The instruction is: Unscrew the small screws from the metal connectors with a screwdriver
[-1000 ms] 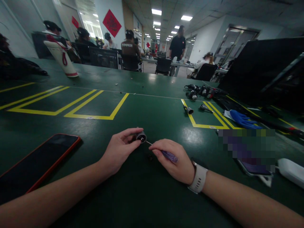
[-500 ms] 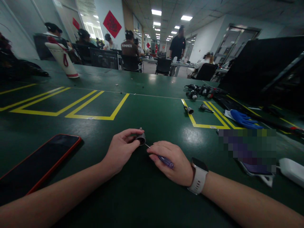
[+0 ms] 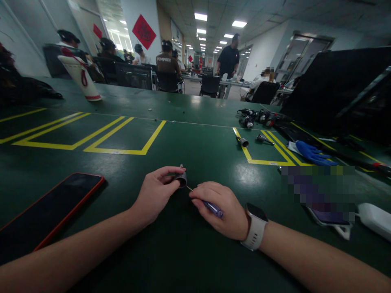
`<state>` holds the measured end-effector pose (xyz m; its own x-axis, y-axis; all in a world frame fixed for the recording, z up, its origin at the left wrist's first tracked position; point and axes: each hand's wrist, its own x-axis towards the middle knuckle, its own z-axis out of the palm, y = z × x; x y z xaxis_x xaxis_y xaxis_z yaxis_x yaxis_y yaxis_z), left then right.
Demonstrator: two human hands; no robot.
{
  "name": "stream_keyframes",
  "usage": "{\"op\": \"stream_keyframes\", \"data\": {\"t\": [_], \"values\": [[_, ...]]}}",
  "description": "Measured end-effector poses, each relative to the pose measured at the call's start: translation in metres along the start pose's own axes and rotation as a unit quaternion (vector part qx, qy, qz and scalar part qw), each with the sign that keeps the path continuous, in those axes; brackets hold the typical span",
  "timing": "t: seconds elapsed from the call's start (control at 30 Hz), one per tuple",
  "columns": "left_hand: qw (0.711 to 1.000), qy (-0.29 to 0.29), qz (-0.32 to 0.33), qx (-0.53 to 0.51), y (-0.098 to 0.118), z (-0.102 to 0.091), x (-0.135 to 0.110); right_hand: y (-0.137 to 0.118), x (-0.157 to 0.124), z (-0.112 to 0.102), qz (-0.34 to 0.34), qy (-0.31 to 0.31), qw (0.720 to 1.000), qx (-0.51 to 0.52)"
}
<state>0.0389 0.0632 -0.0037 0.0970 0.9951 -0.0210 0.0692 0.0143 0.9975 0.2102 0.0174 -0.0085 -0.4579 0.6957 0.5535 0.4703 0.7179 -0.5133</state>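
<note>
My left hand point(image 3: 155, 192) pinches a small dark cylindrical metal part point(image 3: 181, 178) between thumb and fingers, just above the green table point(image 3: 195, 154). My right hand point(image 3: 221, 207), with a white watch on its wrist, grips a small purple-handled screwdriver point(image 3: 213, 208). The screwdriver's thin shaft points up and left to the part's underside. Both hands rest near the table's front middle, a few centimetres apart.
A red-edged phone point(image 3: 45, 211) lies face up at the left. Small metal parts point(image 3: 243, 141) and dark devices point(image 3: 256, 116) lie at the right, with a blue glove point(image 3: 311, 153) and a white box point(image 3: 374, 219). A white cup point(image 3: 81, 77) stands far left. People sit and stand beyond the table.
The part in my left hand has tilted so its open end faces down. My right wrist has rolled and the screwdriver handle has drawn slightly left.
</note>
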Motion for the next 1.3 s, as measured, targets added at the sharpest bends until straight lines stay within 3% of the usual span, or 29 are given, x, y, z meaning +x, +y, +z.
{"op": "stream_keyframes", "data": {"t": [1.03,1.3], "values": [[0.999,-0.010,-0.007,-0.042,-0.0039,-0.0021,0.0024,0.0010,-0.0025,0.0020,0.001,0.011,1.000,0.000],[0.999,-0.012,-0.008,-0.035,-0.0058,-0.0035,0.0026,-0.0009,-0.0041,-0.0068,0.011,0.109,0.991,0.080]]}}
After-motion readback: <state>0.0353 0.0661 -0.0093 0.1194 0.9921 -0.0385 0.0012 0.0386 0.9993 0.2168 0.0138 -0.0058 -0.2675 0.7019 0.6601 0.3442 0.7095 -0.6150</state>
